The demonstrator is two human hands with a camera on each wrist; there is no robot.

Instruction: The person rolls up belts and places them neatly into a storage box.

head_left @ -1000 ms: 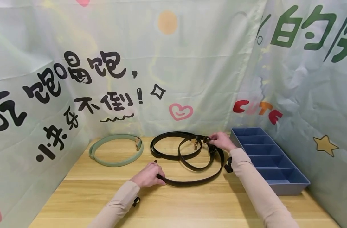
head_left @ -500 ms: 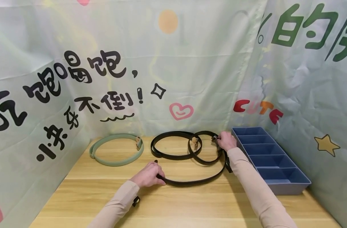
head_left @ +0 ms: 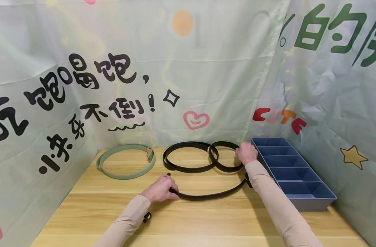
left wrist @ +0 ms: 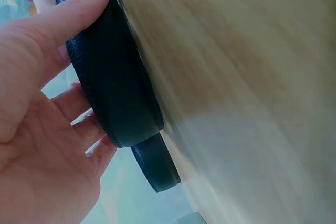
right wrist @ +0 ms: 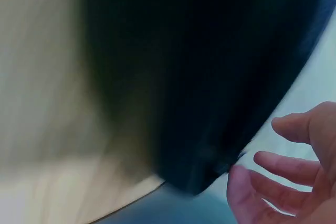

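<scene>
A black belt [head_left: 203,197] curves over the wooden table from my left hand [head_left: 160,190] to the right. My left hand pinches its strap near the left end, thumb [left wrist: 86,11] on the face turned to the camera. At the right, its rolled loop [head_left: 226,169] stands on edge, overlapping a second black belt [head_left: 188,169] in view. My right hand [head_left: 246,153] is at the loop's right side. In the right wrist view, its fingers are spread and one fingertip [right wrist: 239,174] touches the blurred strap's edge. The buckle is hidden behind the right hand.
A coiled green belt [head_left: 126,178] with a gold buckle [head_left: 149,155] lies at the back left. Right of my right hand stands a blue-grey box [head_left: 314,205] with several compartments. Printed cloth [head_left: 225,85] hangs behind the table and along its sides.
My right hand has moved slightly right with the belt's buckle end. The loop has shifted right and back, and become smaller. My left hand has stayed in place.
</scene>
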